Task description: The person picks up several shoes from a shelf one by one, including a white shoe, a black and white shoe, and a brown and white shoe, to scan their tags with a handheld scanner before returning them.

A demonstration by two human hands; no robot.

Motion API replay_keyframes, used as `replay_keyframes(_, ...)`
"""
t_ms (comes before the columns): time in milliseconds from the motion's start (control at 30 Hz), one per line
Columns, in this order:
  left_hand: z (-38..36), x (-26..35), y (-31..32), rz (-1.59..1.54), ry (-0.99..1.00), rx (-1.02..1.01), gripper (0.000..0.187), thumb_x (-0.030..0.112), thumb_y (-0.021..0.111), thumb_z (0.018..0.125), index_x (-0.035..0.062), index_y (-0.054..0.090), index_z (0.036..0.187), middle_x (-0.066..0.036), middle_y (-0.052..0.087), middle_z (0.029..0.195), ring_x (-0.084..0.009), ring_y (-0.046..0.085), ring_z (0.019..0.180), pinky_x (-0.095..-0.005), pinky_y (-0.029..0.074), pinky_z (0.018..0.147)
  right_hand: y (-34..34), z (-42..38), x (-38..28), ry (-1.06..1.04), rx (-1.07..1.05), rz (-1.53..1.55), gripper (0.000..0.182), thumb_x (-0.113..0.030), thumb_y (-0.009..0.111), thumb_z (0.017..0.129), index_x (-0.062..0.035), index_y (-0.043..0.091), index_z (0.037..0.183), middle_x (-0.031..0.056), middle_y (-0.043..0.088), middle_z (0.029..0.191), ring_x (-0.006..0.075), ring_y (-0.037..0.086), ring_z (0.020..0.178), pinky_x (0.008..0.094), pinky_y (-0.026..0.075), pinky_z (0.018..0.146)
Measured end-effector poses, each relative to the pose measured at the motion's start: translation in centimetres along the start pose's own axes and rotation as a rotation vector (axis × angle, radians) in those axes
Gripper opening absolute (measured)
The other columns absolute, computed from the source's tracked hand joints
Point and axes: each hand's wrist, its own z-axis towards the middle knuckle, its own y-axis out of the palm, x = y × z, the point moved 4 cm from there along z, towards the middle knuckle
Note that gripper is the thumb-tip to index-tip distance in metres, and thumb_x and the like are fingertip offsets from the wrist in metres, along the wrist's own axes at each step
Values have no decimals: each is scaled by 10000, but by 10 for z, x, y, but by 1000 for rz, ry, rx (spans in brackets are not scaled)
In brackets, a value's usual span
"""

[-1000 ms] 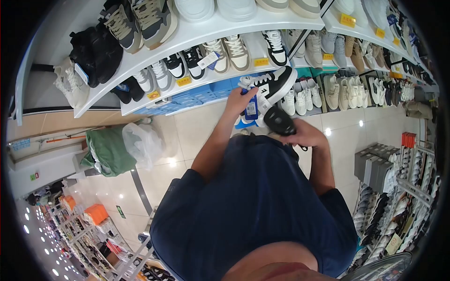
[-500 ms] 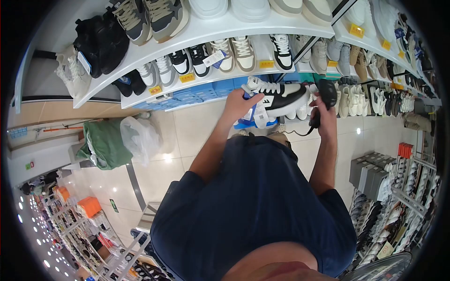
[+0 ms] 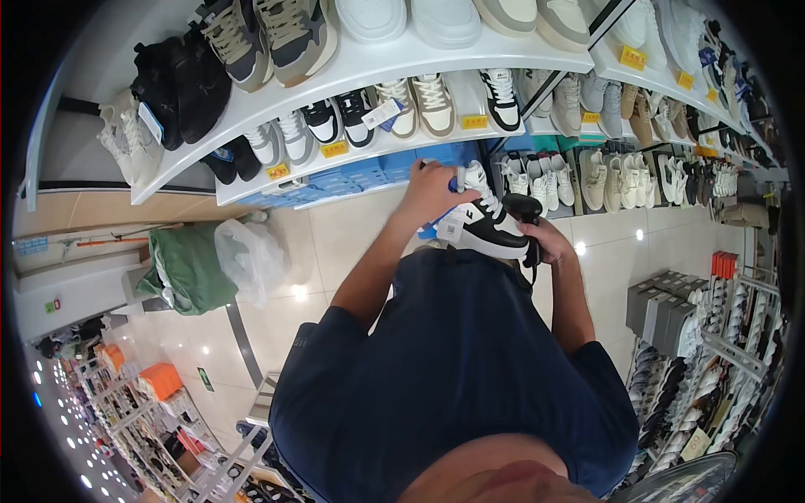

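Note:
My left hand [image 3: 432, 194] is closed on a black and white sneaker [image 3: 490, 230] near its heel end, and holds it in front of my chest with the toe angled down to the right. White paper tags [image 3: 450, 227] with printed codes hang from the shoe below my fingers. A black handheld barcode scanner [image 3: 521, 208] is gripped in my right hand [image 3: 549, 241]. Its head overlaps the front of the sneaker in this view, and its cord runs downward beside the shoe.
White shelves [image 3: 360, 75] with rows of shoes and yellow price labels [image 3: 474, 122] curve across the front. Blue boxes [image 3: 360, 173] line the lower level. At left, a green bag [image 3: 197, 268] and a clear plastic bag [image 3: 247, 256] rest by the wall. Grey boxes [image 3: 662, 306] are stacked at right.
The sneaker has come closer to my body and tilted toe-down. My right hand has brought the scanner down and left, close to the shoe.

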Motion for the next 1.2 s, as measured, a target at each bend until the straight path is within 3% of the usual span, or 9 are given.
replay_keyframes(133,8,10,-9,-60,81,86,559,518,775,762,3,676,954,-178,663,965,-351,599,1047,-543,356,1035,-10,6,21,55,38,41,674,-181,766,844,23,467,1412,118,642,1214,218,654,1077,361,568,892)
replay_keyframes(167,9,10,-6,-20,-13,-84,606,437,810,745,-25,628,1093,-214,625,1153,-378,544,1173,-521,359,1078,-16,8,24,22,88,40,644,-174,765,841,20,487,1388,112,657,1166,205,669,1007,346,578,835)
replay_keyframes(200,6,10,-2,-18,-11,-85,606,437,810,745,-25,628,1093,-214,625,1153,-378,544,1173,-521,359,1078,-19,10,26,-11,139,38,614,-166,763,838,18,507,1365,105,673,1119,192,683,938,330,588,777)
replay_keyframes(300,-2,9,6,-129,54,104,774,286,866,700,-48,502,1296,-249,445,1447,-412,424,1331,-470,381,1106,23,-6,0,-176,242,36,502,-173,778,824,12,585,1250,77,687,986,150,674,776,294,580,661)
replay_keyframes(600,-12,8,24,-185,-85,331,743,88,710,762,21,422,1445,-287,476,1411,-462,504,1271,-494,448,1050,29,-8,-5,-357,388,-244,306,-147,809,790,-13,662,1024,13,641,846,105,596,731,273,478,636)
replay_keyframes(800,-7,4,17,-264,-59,278,784,112,729,791,23,372,1484,-278,506,1386,-443,519,1272,-452,450,1052,34,-9,-9,-426,518,-305,247,-117,810,785,-34,642,946,-5,613,825,94,569,727,274,460,648)
replay_keyframes(1033,1,26,-3,-96,54,303,757,192,789,812,41,429,1460,-261,492,1394,-386,562,1233,-438,483,998,41,-10,-18,-536,488,-224,371,-66,794,792,26,648,1120,75,701,1009,139,651,902,306,527,822)
replay_keyframes(1133,18,38,-4,-171,-116,241,708,262,810,806,81,471,1401,-262,493,1363,-478,542,1201,-489,505,949,31,-5,-15,-563,482,-232,459,-44,786,793,42,623,1213,111,705,1114,162,662,985,321,522,904)
replay_keyframes(1200,35,45,-4,-68,75,304,672,291,818,800,88,493,1352,-249,491,1336,-467,557,1171,-480,514,925,25,-2,-17,-643,482,-220,471,-48,787,792,36,620,1224,103,706,1100,162,660,979,317,523,892)
